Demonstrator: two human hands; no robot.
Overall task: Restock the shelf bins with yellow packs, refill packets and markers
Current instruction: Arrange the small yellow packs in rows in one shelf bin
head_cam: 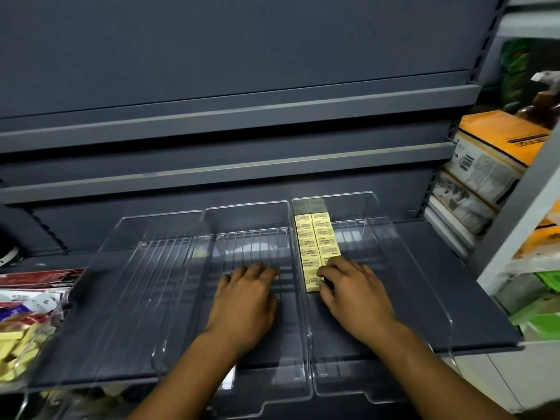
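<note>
Three clear plastic bins stand side by side on a dark grey shelf. The right bin [394, 268] holds two rows of small yellow packs [316, 237] along its left wall. My right hand [354, 295] is inside that bin, and its fingertips pinch the nearest yellow pack at the front of the rows. My left hand [245, 301] lies palm down, fingers spread, on the floor of the middle bin [248, 213]. Nothing lies in the left bin [130, 283].
At the far left, loose yellow packs [18, 350] and red-and-white refill packets [33, 286] lie in a heap. Orange-and-white boxes [485, 165] are stacked on the neighbouring rack at right. Two bare grey shelves [212, 116] hang above the bins.
</note>
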